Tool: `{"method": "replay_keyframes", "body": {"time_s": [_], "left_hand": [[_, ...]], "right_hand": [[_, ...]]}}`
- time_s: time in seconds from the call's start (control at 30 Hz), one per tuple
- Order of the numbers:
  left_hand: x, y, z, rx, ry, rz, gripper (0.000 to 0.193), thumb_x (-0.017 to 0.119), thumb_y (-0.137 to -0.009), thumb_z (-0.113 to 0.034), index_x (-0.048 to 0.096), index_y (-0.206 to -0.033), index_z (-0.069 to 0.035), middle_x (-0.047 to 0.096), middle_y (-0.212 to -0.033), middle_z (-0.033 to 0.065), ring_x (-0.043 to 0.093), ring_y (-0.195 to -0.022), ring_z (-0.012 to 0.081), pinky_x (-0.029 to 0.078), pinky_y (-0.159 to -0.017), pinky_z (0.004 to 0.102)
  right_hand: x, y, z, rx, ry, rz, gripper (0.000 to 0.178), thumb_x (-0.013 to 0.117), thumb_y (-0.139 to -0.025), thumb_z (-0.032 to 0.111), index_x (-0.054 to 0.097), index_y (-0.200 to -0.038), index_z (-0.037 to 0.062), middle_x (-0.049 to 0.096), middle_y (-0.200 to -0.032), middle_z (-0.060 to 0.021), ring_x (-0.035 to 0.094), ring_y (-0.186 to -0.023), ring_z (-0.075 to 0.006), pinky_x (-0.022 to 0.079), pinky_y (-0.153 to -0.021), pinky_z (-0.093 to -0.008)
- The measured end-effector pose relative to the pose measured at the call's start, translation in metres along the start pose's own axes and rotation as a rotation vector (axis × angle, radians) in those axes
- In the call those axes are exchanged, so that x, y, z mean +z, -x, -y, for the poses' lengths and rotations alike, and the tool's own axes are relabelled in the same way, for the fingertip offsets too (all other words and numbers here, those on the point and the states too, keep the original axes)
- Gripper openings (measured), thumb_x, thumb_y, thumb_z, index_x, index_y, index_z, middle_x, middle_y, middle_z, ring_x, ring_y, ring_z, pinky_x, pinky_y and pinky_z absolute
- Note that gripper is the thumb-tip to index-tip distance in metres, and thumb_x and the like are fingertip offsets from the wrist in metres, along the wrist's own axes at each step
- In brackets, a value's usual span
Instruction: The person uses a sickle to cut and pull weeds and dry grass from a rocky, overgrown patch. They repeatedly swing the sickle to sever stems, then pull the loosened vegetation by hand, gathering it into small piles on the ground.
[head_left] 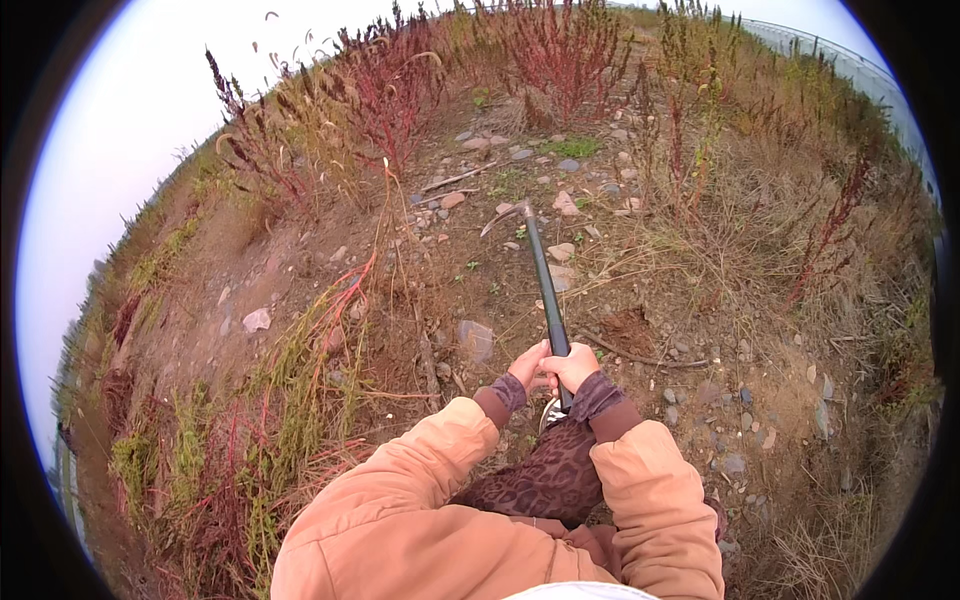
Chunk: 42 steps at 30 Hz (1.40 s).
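Note:
A sickle (546, 280) with a long dark handle points away from me, and its thin curved blade (500, 220) bends to the left just over the stony soil. My right hand (573, 366) is wrapped round the handle near its lower end. Against the handle's left side, my left hand (532, 366) is closed, its fingers meeting those of the right; part of its grip is hidden. Below the hands show a bit of a shoe (552, 412) and my patterned trouser leg (545, 470).
Uprooted green and red weeds (310, 370) lie to the left. Tall red-stemmed plants (570, 60) stand at the far side. Dry grass (680, 250) grows on the right. A flat stone (475, 340) and a thin stick (650, 355) lie near the hands, among scattered rocks.

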<state>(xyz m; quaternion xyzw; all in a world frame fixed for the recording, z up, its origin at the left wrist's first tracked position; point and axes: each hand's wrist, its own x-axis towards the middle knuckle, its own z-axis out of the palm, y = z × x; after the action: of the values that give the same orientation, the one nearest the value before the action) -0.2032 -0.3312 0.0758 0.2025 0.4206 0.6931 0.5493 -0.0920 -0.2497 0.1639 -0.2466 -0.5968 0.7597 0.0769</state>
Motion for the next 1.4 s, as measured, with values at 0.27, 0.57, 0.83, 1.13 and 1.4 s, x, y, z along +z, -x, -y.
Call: {"method": "replay_keyframes", "body": {"time_s": [0.27, 0.57, 0.83, 1.13, 1.4], "left_hand": [[0.084, -0.068, -0.035, -0.08, 0.172, -0.092, 0.036, 0.043, -0.088, -0.04, 0.052, -0.087, -0.005, 0.057, -0.083, 0.0075, 0.057, -0.089, 0.0266, 0.041, -0.084, 0.0503], [0.195, -0.104, -0.007, -0.255, 0.222, 0.099, 0.028, 0.046, -0.088, -0.028, 0.046, -0.069, -0.007, 0.049, -0.07, 0.005, 0.051, -0.072, 0.0212, 0.044, -0.073, 0.0451], [0.233, -0.125, 0.031, -0.378, 0.161, -0.052, 0.022, 0.047, -0.087, -0.027, 0.047, -0.072, -0.012, 0.048, -0.063, -0.0013, 0.052, -0.066, 0.0196, 0.035, -0.079, 0.0633], [0.202, -0.125, 0.069, -0.586, 0.149, -0.259, 0.023, 0.046, -0.086, -0.029, 0.046, -0.072, -0.011, 0.05, -0.067, 0.005, 0.051, -0.07, 0.0248, 0.039, -0.069, 0.0605], [0.209, -0.12, 0.054, -0.73, 0.244, -0.298, 0.019, 0.047, -0.085, -0.034, 0.049, -0.077, -0.016, 0.053, -0.075, -0.004, 0.049, -0.082, 0.0207, 0.03, -0.08, 0.0604]], "right_hand": [[-0.036, 0.042, -0.006, -0.062, -0.151, -0.094, 0.023, 0.062, -0.075, 0.016, 0.049, -0.061, 0.0015, 0.047, -0.048, -0.0038, 0.048, -0.038, -0.0144, 0.04, -0.036, -0.0273], [-0.123, 0.135, 0.024, -0.695, 0.686, -0.985, 0.025, 0.061, -0.078, 0.023, 0.055, -0.069, 0.0005, 0.052, -0.061, -0.0107, 0.052, -0.055, -0.0217, 0.039, -0.049, -0.0313], [-0.087, 0.252, 0.082, -1.406, 0.157, -0.741, 0.01, 0.061, -0.077, 0.001, 0.057, -0.086, 0.0039, 0.052, -0.083, -0.0096, 0.053, -0.07, -0.0147, 0.044, -0.06, -0.0243], [-0.022, 0.298, 0.127, -1.607, 0.168, -0.106, 0.008, 0.061, -0.08, 0.015, 0.056, -0.084, 0.0125, 0.052, -0.077, -0.0105, 0.056, -0.061, -0.0205, 0.048, -0.049, -0.0298], [-0.004, 0.288, 0.143, -1.581, 0.22, 0.209, 0.011, 0.058, -0.08, 0.012, 0.06, -0.09, 0.0065, 0.054, -0.08, -0.0154, 0.053, -0.062, -0.0224, 0.044, -0.051, -0.0271]]}}
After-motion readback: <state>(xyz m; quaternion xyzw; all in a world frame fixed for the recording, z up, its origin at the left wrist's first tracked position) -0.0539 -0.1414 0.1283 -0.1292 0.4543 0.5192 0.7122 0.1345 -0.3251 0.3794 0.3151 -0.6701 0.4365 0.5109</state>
